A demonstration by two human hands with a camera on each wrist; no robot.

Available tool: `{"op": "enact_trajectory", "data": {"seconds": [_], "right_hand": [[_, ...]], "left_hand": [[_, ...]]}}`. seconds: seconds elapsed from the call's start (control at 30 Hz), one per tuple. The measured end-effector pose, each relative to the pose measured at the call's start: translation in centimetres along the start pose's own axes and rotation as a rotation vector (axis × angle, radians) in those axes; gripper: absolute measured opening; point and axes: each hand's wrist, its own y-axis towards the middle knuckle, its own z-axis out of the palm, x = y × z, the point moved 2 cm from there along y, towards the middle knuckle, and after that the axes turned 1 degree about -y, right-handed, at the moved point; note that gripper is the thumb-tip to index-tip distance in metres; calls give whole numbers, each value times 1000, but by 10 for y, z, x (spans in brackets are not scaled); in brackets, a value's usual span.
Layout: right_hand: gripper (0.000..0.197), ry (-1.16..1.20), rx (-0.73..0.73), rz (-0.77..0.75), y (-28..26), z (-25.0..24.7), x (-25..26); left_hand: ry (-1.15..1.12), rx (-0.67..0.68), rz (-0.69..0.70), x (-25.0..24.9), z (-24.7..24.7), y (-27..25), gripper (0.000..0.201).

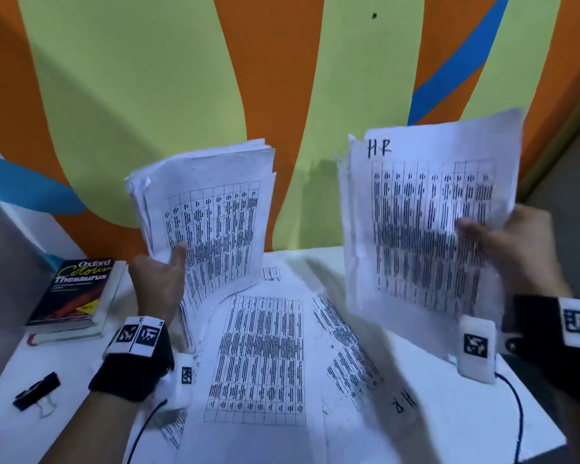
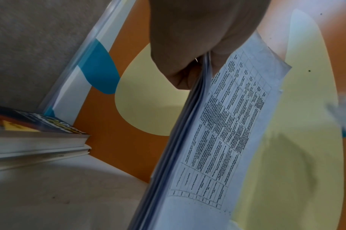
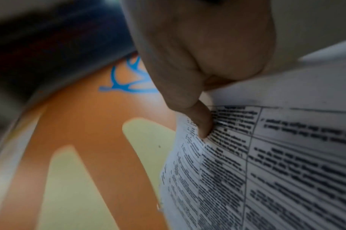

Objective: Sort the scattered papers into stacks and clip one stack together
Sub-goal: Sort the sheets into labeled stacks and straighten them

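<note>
My left hand grips a thick stack of printed table sheets upright above the table's left half; the left wrist view shows the stack edge-on, thumb on its front. My right hand holds a second bundle of sheets marked "HR" upright on the right, thumb pressed on its front page. Loose printed sheets lie flat on the white table between my arms, one marked "HR" at its near edge. A black binder clip lies at the near left.
A black Oxford Colour Thesaurus rests on another book at the table's left, also in the left wrist view. A painted orange, yellow and blue wall rises right behind the table. Wrist-camera cables trail over the near edge.
</note>
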Motion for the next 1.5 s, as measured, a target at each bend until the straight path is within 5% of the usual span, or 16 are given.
{"op": "enact_trajectory", "data": {"seconds": [0.17,0.37,0.47,0.6,0.97,1.17,1.3,1.43,1.5], "right_hand": [[12,474,349,414,-19,72,-1],[26,-56,688,532,-98,184,-45],[46,-291,677,480,-118,232,-69],[19,-490,656,315,-132,261,-75],[30,-389,630,357,-133,267,-75],[57,-772,646,259,-158,291,-49],[61,-665,667,303,-157,297,-46],[65,-439,631,159,-144,271,-36],[37,-361,545,40,-129,252,-26]], "left_hand": [[-62,-76,-15,9,-24,11,40],[-14,-209,24,-12,-55,7,23],[-17,-213,18,-1,-68,17,36],[-37,-237,15,16,-75,24,54],[1,-233,-20,10,-64,18,34],[-41,-245,-14,10,-56,15,33],[-51,-281,-4,15,-61,17,35],[-47,-348,-3,20,-74,24,43],[-28,-366,-16,21,-80,29,43]]}}
